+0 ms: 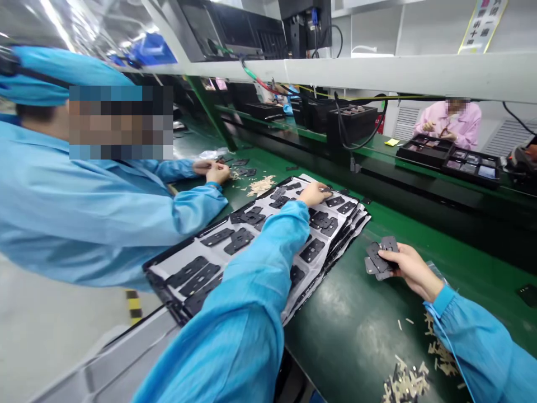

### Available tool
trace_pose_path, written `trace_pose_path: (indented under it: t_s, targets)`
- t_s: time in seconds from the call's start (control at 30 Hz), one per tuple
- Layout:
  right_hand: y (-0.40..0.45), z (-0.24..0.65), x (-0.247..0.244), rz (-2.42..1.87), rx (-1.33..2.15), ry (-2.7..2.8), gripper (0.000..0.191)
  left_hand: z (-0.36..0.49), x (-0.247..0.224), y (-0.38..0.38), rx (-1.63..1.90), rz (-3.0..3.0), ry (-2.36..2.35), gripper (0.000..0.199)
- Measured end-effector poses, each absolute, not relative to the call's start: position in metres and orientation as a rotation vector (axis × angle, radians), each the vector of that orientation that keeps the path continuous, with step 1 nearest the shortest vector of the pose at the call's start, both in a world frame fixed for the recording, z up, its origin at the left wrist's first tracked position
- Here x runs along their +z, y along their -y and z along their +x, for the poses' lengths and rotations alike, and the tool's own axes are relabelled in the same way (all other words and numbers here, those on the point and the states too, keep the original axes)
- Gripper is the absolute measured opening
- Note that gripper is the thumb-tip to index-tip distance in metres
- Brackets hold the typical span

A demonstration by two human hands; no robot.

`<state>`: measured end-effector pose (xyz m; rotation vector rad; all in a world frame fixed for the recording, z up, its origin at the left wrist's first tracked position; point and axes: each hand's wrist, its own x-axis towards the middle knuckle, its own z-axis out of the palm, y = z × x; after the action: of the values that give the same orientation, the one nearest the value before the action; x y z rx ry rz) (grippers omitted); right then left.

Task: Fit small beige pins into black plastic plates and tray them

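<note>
Clamped in our right hand (413,271), a small bunch of dark flat parts (378,260) sits just beside the stacked white sheets (184,252) on the green table (348,358). Our left hand (312,194) rests on the far side of the sheets among more such parts, and from here we cannot tell whether it closes on one. Our left sleeve (251,302) hides the near part of the sheets. Beyond the sheets, a co-worker's hands (212,172) sit near pale scraps (260,186), too small to make out.
</note>
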<state>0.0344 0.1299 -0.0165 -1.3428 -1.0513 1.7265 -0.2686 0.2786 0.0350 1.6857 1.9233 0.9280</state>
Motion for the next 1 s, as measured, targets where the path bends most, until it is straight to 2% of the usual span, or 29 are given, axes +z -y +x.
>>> trace_pose_path:
  t_s: [0.17, 0.3, 0.37, 0.47, 0.6, 0.77, 1.0]
  targets:
    - [-0.132, 0.033, -0.014, -1.340, 1.730, 1.023, 0.029, -0.262, 0.033, -0.271, 0.829, 1.735, -1.885, 0.036]
    - [-0.138, 0.022, -0.011, -1.311, 1.698, 0.994, 0.030, -0.236, 0.042, -0.236, 0.760, 1.799, -1.697, 0.033]
    - [-0.141, 0.017, -0.010, -1.295, 1.660, 0.975, 0.031, -0.216, 0.042, -0.212, 0.648, 1.832, -1.503, 0.044]
    - [-0.143, 0.010, -0.008, -1.294, 1.600, 0.949, 0.033, -0.194, 0.036, -0.184, 0.482, 1.838, -1.295, 0.034]
    - [-0.145, 0.005, -0.009, -1.337, 1.540, 0.939, 0.033, -0.199, 0.028, -0.178, 0.420, 1.831, -1.277, 0.025]
    - [-0.148, 0.006, -0.016, -1.403, 1.536, 0.954, 0.027, -0.235, 0.027, -0.203, 0.389, 1.875, -1.466, 0.030]
    - [-0.131, 0.016, -0.042, -1.524, 1.690, 1.192, 0.024, -0.325, 0.053, -0.270, 0.648, 1.927, -2.195, 0.036]
